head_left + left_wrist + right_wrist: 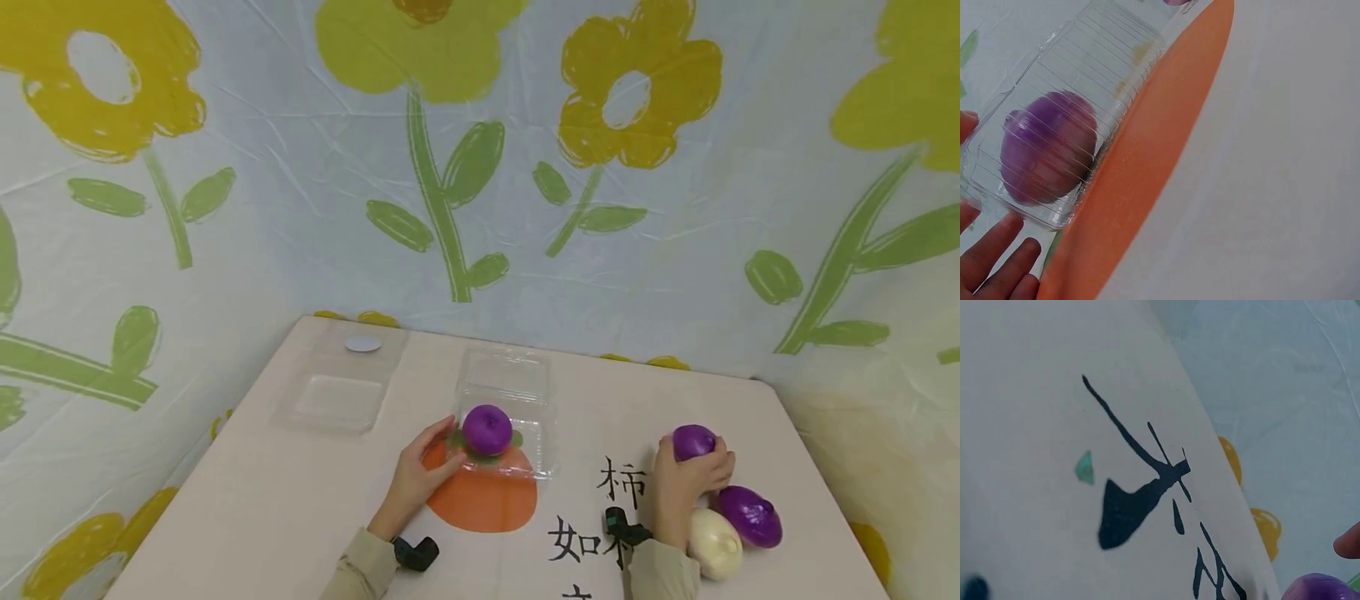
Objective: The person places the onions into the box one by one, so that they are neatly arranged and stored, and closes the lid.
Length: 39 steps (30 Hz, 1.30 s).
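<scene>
A purple onion (487, 429) sits in the left part of a clear plastic box (534, 442), whose lid (506, 375) lies folded back behind it. My left hand (420, 475) is at the box's left end, thumb toward the front and fingers spread along the side. In the left wrist view, its fingertips (1013, 222) are right at the box's edge. At the right, my right hand (686, 483) grips another purple onion (693, 440), fingers curled around it. Only the top of that onion (1319, 589) shows in the right wrist view.
Close to my right wrist lie a white onion (716, 546) and another purple onion (750, 518). A second clear box (337, 396), its lid open with a white oval label (363, 343), stands back left. Flowered cloth (525, 275) hangs behind the table.
</scene>
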### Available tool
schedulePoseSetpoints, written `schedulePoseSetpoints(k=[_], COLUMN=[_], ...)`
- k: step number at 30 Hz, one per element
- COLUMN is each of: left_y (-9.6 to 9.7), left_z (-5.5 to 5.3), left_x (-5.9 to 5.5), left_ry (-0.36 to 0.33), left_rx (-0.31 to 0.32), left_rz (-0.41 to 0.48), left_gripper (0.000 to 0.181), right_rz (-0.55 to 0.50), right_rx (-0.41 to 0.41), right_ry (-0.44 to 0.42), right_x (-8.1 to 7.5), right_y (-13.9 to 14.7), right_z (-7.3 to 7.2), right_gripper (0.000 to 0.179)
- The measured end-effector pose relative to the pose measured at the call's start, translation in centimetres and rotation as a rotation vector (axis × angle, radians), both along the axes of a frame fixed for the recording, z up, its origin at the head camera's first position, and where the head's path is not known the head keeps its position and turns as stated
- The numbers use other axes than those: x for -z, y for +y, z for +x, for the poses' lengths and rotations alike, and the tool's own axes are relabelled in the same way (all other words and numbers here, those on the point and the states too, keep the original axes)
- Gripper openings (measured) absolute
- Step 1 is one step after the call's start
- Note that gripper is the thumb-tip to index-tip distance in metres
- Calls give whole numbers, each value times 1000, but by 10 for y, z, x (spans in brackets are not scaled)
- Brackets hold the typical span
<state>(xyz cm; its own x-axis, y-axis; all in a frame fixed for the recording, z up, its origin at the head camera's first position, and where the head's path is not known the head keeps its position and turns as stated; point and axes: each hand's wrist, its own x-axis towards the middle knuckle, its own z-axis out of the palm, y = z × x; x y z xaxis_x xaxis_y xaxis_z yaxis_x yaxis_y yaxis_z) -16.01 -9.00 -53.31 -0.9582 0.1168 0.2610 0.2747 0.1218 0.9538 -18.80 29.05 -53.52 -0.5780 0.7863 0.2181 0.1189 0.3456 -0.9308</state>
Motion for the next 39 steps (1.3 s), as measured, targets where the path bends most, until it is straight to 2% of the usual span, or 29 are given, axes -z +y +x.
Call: schedulePoseSetpoints(k=[4,12,19,26,32,39], left_y=[0,-1,-3,-3,-2,-2], left_z=[1,0,1,1,0,-1], left_x=[-1,0,0,-1,0,0], left_ry=[8,8,13,2,27,5], left_rx=[-2,-4,2,10,12,8], left_rz=[-10,-20,-12,-8,-12,-19], left_gripper=[62,62,62,62,62,63], right_rz=[-27,-40,-59,-165,-208,-244], right_rx=[21,11,-9,-30,-69,-161], right_ry=[11,50,57,82,194,318], right_x=[6,16,17,1,-10,-38], right_y=[-4,-8,-10,-18,-25,-47], right_z=[-1,-4,-1,3,3,14], right_gripper=[70,68,69,68,66,67])
